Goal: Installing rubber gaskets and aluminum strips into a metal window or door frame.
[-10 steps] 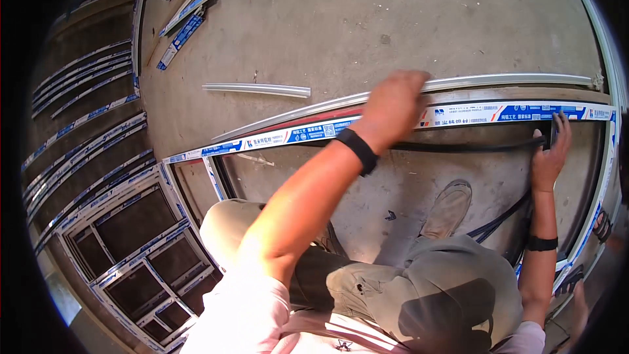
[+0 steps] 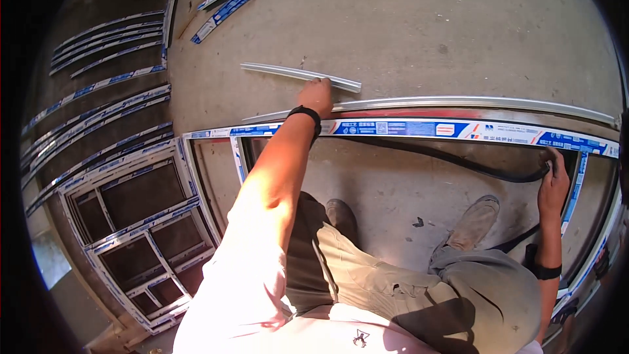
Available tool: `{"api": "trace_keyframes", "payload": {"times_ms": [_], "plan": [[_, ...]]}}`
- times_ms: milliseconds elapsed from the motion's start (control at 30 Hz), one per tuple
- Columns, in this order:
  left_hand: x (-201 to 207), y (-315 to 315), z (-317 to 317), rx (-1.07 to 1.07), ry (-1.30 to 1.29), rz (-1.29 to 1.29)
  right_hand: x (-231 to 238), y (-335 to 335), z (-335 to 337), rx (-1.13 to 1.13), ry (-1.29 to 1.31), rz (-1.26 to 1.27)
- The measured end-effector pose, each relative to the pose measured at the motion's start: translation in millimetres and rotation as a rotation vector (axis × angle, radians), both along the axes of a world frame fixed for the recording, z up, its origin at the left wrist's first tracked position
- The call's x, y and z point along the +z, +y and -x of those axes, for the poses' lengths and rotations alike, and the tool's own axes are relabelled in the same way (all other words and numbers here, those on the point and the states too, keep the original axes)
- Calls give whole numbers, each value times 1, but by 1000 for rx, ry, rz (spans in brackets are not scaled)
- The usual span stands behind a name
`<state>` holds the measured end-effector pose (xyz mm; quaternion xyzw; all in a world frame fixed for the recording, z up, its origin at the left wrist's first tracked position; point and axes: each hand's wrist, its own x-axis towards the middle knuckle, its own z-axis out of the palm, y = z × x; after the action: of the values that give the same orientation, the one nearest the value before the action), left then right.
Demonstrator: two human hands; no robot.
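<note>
My left hand is over the far side of the frame, its fingers curled on a short silver aluminium strip that lies on the floor. Its fingertips are partly hidden. My right hand pinches a black rubber strip just inside the frame's right part. The rubber strip sags from the frame's far bar toward this hand, and more of it trails below beside my leg. The large frame, wrapped in blue and white film, surrounds my legs.
A long silver strip lies just beyond the frame's far bar. Other film-wrapped frames stand at the left, near several long bars. Short film-covered pieces lie at the far left. My shoe rests inside the frame.
My left hand has moved left from above the far bar to the short aluminium strip. My right hand stays by the frame's right part, where the rubber strip now hangs slacker. The view has turned slightly.
</note>
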<state>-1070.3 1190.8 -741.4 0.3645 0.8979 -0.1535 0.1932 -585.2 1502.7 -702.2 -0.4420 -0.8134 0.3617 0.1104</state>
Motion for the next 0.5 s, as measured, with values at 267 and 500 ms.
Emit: {"api": "trace_keyframes", "payload": {"times_ms": [267, 500], "plan": [[-9, 22, -4, -91, 122, -109, 19, 23, -38, 29, -30, 343], [-5, 43, -3, -353, -63, -79, 60, 1, 5, -215, 162, -386]]}}
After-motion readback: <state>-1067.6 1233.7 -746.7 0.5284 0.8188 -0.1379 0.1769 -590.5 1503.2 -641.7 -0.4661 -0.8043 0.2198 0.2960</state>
